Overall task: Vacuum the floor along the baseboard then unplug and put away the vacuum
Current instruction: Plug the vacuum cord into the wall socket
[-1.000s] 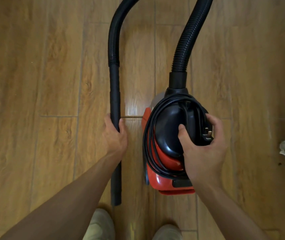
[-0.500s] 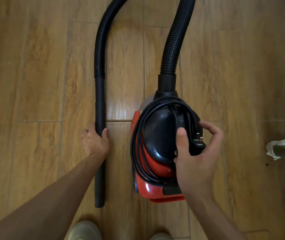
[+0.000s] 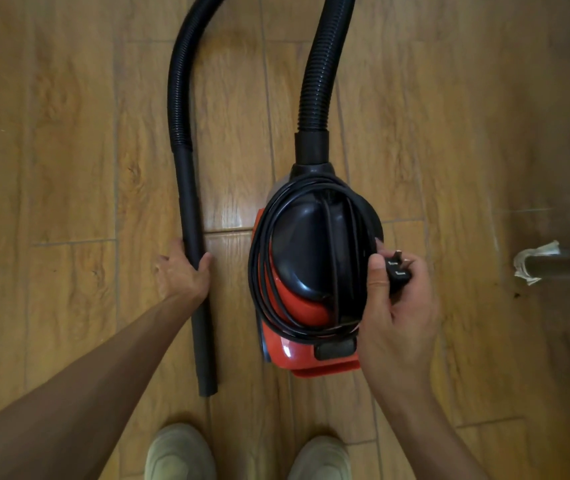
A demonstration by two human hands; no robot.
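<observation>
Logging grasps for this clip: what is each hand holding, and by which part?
Left hand grips the black wand midway along its rigid tube. Right hand pinches the cord's plug by its black body, prongs exposed.

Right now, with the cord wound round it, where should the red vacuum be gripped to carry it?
The black bar arching front to back over the top of the vacuum, apparently its carry handle. Come from above on the right: cord loops crowd the left flank, the left hand grips the wand, and the right hand, pinching the plug, is beside it.
</observation>
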